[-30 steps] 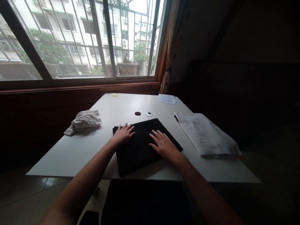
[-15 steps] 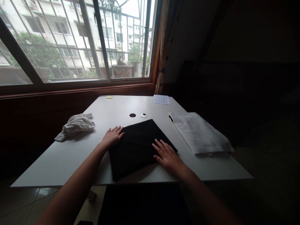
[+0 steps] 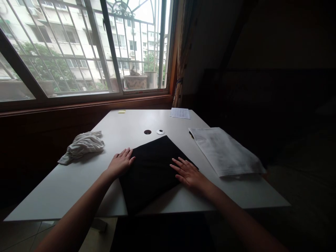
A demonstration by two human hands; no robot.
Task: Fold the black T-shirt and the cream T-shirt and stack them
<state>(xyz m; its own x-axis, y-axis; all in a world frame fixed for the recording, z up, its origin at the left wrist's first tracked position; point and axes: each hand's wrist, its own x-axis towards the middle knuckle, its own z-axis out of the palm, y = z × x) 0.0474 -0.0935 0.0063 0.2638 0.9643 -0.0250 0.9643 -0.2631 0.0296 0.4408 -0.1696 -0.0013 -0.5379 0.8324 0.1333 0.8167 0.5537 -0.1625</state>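
The black cloth (image 3: 154,171) was laid askew at the near edge of the white table (image 3: 78,189), between the left hand (image 3: 121,163) and the right hand (image 3: 190,175) — its left side touched by one, its right corner partly covered by the other. Both were held palm-down, fingers outstretched, nothing gripped.

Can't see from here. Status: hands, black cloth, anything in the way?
Left hand, right hand open on black cloth. Near corner at table's edge. White bundle apart, left.
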